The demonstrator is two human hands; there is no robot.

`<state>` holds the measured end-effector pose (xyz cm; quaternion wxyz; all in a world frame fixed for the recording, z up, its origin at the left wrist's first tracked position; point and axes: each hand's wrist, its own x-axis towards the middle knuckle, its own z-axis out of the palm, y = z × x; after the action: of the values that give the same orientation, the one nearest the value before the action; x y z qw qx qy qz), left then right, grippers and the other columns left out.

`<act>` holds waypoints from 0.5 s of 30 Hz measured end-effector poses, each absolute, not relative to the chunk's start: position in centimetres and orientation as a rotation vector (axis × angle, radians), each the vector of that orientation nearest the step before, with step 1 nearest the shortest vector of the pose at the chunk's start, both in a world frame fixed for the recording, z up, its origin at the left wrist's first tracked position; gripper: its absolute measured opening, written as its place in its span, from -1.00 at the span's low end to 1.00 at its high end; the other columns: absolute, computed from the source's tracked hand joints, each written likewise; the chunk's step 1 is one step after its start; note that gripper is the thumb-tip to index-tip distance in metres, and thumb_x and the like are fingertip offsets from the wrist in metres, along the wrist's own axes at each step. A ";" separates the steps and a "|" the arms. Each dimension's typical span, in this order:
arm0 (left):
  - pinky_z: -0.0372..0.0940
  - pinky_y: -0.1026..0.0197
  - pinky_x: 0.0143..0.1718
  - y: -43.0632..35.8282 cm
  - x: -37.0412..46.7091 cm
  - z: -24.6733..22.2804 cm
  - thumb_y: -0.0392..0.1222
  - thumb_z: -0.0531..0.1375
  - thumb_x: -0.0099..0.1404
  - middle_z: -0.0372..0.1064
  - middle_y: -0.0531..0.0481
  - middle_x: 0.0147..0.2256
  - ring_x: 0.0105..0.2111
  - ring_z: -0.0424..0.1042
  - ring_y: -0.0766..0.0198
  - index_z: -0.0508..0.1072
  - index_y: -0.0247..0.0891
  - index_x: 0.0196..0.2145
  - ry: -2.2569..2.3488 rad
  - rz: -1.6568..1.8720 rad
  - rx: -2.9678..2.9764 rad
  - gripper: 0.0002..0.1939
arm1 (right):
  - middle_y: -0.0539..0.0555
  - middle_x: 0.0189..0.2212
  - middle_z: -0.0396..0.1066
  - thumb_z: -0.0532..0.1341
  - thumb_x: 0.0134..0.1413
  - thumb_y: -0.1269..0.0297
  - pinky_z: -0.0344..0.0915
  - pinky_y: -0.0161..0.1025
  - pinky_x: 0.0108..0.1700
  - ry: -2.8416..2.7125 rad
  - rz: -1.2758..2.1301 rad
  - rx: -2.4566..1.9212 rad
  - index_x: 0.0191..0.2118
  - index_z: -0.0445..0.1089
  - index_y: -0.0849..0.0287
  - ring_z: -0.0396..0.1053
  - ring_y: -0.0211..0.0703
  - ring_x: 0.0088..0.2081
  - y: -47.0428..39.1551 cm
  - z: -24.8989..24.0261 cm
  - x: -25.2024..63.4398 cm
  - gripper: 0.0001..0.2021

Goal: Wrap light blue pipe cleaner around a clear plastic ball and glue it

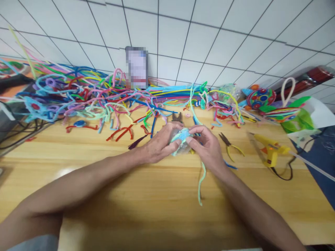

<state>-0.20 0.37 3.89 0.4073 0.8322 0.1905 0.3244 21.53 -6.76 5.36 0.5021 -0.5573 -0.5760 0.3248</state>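
Head view is showing both hands working on a small clear piece (184, 133) above the desk (157, 195). The left hand (164, 141) is grasping its left side, and the right hand (209, 144) is pinching its right side between thumb and fingers. Blue and pale green fuzzy stems are already covering part of it, but some clear surface is still showing, so I am judging the work as unfinished. A pale green stem (202, 181) is extending loose below the right hand; whether it is fastened, I cannot tell. Pliers (227, 141) and glue gun (273, 155) are lying unused at right.
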 end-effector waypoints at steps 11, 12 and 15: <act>0.34 -0.19 0.39 0.2 0.1 3.5 -0.01 0.08 0.65 0.30 -0.31 0.29 0.34 0.35 -0.04 0.15 -0.15 0.29 0.490 0.834 2.154 -0.62 | 0.06 -0.06 0.54 0.45 0.17 0.12 0.47 -0.10 -0.02 -1.352 0.801 -1.360 -0.16 0.50 0.00 0.50 -0.04 0.01 -6.8 5.3 21.2 -0.80; 0.33 -0.18 0.39 0.2 0.2 3.4 -0.02 0.07 0.65 0.30 -0.31 0.29 0.33 0.35 -0.04 0.15 -0.16 0.29 0.489 0.843 2.158 -0.63 | 0.06 -0.06 0.54 0.45 0.17 0.12 0.47 -0.10 -0.02 -1.353 0.799 -1.362 -0.16 0.50 0.00 0.50 -0.04 0.00 -6.8 5.3 21.2 -0.80; 0.33 -0.18 0.39 0.2 0.3 3.2 -0.04 0.07 0.65 0.30 -0.31 0.28 0.33 0.35 -0.04 0.15 -0.16 0.30 0.488 0.863 2.166 -0.63 | 0.06 -0.07 0.55 0.46 0.16 0.12 0.46 -0.08 0.00 -1.354 0.793 -1.364 -0.16 0.50 0.00 0.50 -0.03 0.01 -6.7 5.3 21.1 -0.79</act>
<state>0.25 0.20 3.23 0.3707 0.8445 0.1904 0.3364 21.12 -6.73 5.29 0.5068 -0.5655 -0.5614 0.3290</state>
